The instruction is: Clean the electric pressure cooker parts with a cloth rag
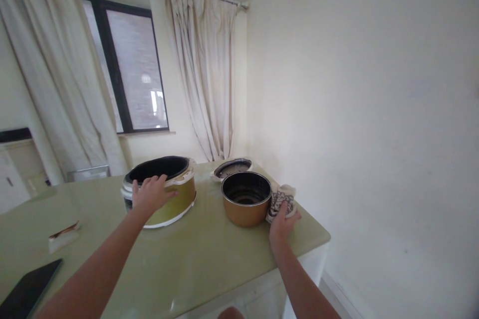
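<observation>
My left hand [152, 194] is at the near rim of a gold rice cooker body [183, 198] with a white base. Its fingers are spread over the edge; whether they press on it I cannot tell. The cooker's dark inside shows above the knuckles. My right hand [283, 224] has its fingers closed on a patterned cloth [285, 194], bunched up beside the inner pot [245, 214]. That pot is copper-coloured outside and black inside, and it stands upright on the table. Behind it lies a round lid [234, 168] with its inner face up.
The green table [209, 264] ends at a rounded right corner near the white wall [366, 139]. On the left lie a dark flat tablet-like object [30, 286] and a small thin brown item [63, 231]. Curtains [209, 70] and a window [136, 65] are behind.
</observation>
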### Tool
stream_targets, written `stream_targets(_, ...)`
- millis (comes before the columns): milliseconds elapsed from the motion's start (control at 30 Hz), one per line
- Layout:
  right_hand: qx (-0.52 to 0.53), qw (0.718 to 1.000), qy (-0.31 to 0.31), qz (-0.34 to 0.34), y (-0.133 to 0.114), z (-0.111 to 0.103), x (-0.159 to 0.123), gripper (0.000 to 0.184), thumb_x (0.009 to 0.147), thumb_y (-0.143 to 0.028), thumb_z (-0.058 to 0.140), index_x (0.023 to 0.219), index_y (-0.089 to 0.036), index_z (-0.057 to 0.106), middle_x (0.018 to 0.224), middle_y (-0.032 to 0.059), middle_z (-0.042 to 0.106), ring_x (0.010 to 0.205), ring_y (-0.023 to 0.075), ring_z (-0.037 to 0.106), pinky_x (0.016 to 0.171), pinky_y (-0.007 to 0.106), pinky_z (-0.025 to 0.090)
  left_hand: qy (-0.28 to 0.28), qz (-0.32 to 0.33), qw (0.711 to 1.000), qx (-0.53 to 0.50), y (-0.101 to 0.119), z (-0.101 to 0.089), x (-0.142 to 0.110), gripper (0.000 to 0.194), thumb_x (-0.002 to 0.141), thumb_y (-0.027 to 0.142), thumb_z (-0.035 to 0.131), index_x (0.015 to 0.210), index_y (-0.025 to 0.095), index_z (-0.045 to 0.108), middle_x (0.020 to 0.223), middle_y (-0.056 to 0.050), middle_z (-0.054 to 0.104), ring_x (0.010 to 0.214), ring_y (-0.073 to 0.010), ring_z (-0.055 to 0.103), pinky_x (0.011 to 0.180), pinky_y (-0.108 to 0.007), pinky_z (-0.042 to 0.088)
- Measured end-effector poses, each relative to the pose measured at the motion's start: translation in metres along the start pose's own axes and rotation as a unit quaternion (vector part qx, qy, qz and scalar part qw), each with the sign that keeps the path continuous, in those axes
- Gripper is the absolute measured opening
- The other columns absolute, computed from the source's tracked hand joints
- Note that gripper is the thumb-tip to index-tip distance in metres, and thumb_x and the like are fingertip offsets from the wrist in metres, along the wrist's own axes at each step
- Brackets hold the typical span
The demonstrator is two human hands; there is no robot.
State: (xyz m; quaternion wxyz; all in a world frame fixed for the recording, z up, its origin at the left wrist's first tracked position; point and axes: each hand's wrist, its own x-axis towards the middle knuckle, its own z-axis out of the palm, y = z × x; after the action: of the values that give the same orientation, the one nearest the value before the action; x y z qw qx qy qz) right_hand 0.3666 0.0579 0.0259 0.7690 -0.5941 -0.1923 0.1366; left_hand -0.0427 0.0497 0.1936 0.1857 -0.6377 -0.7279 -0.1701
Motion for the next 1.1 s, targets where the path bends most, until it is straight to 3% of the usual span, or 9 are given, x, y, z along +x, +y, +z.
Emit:
stream_targets(100, -0.009, 1.000, -0.013, -0.023, -0.001, 0.001, 0.000, 0.078, 0.090, -0.073, 0.053, 0.139, -0.013, 0.051, 0.131, 0.0205, 0.066, 0.118, 0.0315, 0.067, 0.103, 0.043, 0.053, -0.078, 0.017, 0.997, -0.012, -0.020, -0.006, 0.010, 0.061, 0.088, 0.067, 0.053, 0.121, 0.019, 0.072, 0.126, -0.020, 0.075, 0.125, -0.0432, 0.064, 0.115, -0.067, 0.030)
stream_targets(267, -0.012, 0.997, -0.016, -0.068, -0.002, 0.003, 0.000, 0.077, 0.090, -0.071, 0.052, 0.138, -0.012, 0.051, 0.134, 0.0225, 0.062, 0.125, 0.0334, 0.062, 0.109, 0.046, 0.048, -0.071, 0.036, 0.995, -0.057, -0.024, -0.006, 0.001, 0.054, 0.083, 0.062, 0.060, 0.121, 0.025, 0.072, 0.127, -0.014, 0.076, 0.128, -0.0394, 0.063, 0.113, -0.057, 0.036)
stream_targets(433, -0.017, 0.997, -0.014, -0.075, -0.003, 0.004, 0.000, 0.077, 0.089, -0.069, 0.054, 0.138, -0.010, 0.052, 0.132, 0.0232, 0.061, 0.124, 0.0340, 0.061, 0.110, 0.047, 0.048, -0.036, 0.071, 0.992, -0.101, -0.027, -0.017, -0.044, 0.045, 0.076, 0.054, 0.072, 0.112, 0.028, 0.077, 0.125, -0.008, 0.078, 0.124, -0.0372, 0.066, 0.115, -0.052, 0.037)
stream_targets(600, -0.027, 0.997, -0.024, -0.063, -0.004, -0.001, 0.001, 0.077, 0.088, -0.071, 0.054, 0.140, -0.015, 0.049, 0.133, 0.0195, 0.063, 0.123, 0.0324, 0.064, 0.107, 0.046, 0.052, -0.049, 0.150, 0.975, -0.158, -0.014, -0.044, -0.094, 0.038, 0.082, 0.053, 0.073, 0.109, 0.027, 0.079, 0.121, -0.008, 0.079, 0.120, -0.0362, 0.067, 0.114, -0.055, 0.040)
stream_targets(767, -0.023, 0.999, 0.015, -0.028, -0.011, -0.010, 0.000, 0.080, 0.082, -0.073, 0.063, 0.137, -0.016, 0.051, 0.129, 0.0193, 0.066, 0.118, 0.0353, 0.068, 0.101, 0.051, 0.057, -0.079, 0.160, 0.961, -0.212, -0.007, -0.057, -0.113, 0.039, 0.078, 0.054, 0.080, 0.109, 0.030, 0.078, 0.118, -0.006, 0.079, 0.120, -0.0356, 0.068, 0.122, -0.056, 0.034)
stream_targets(867, 0.017, 0.996, 0.082, -0.035, -0.040, -0.016, 0.003, 0.072, 0.082, -0.070, 0.067, 0.135, -0.023, 0.052, 0.132, 0.0180, 0.064, 0.123, 0.0371, 0.067, 0.104, 0.055, 0.057, -0.130, 0.162, 0.943, -0.259, -0.012, -0.067, -0.101, 0.041, 0.076, 0.056, 0.081, 0.108, 0.031, 0.078, 0.117, -0.004, 0.080, 0.116, -0.0326, 0.070, 0.121, -0.051, 0.040)
stream_targets(967, 0.103, 0.984, 0.106, -0.099, -0.098, -0.013, 0.001, 0.069, 0.089, -0.062, 0.065, 0.144, -0.026, 0.043, 0.140, 0.0158, 0.060, 0.127, 0.0334, 0.064, 0.106, 0.057, 0.056, -0.121, 0.127, 0.924, -0.340, -0.018, -0.076, -0.068, 0.051, 0.086, 0.066, 0.064, 0.119, 0.029, 0.076, 0.124, -0.004, 0.078, 0.116, -0.0285, 0.071, 0.108, -0.039, 0.053)
stream_targets(1033, 0.116, 0.972, 0.054, -0.200, -0.147, -0.001, -0.009, 0.069, 0.091, -0.057, 0.066, 0.146, -0.022, 0.042, 0.138, 0.0157, 0.060, 0.125, 0.0311, 0.065, 0.105, 0.054, 0.056, -0.054, 0.054, 0.933, -0.352, -0.018, -0.072, -0.037, 0.056, 0.096, 0.063, 0.046, 0.123, 0.023, 0.074, 0.128, -0.007, 0.077, 0.120, -0.0278, 0.070, 0.108, -0.037, 0.052)
stream_targets(1100, 0.073, 0.935, -0.097, -0.333, -0.194, 0.023, -0.028, 0.063, 0.091, -0.051, 0.070, 0.141, -0.019, 0.051, 0.130, 0.0143, 0.063, 0.120, 0.0304, 0.065, 0.106, 0.053, 0.055, -0.021, -0.023, 0.955, -0.294, -0.016, -0.057, -0.009, 0.056, 0.100, 0.050, 0.037, 0.129, 0.015, 0.071, 0.134, -0.015, 0.074, 0.127, -0.0299, 0.068, 0.113, -0.040, 0.049)
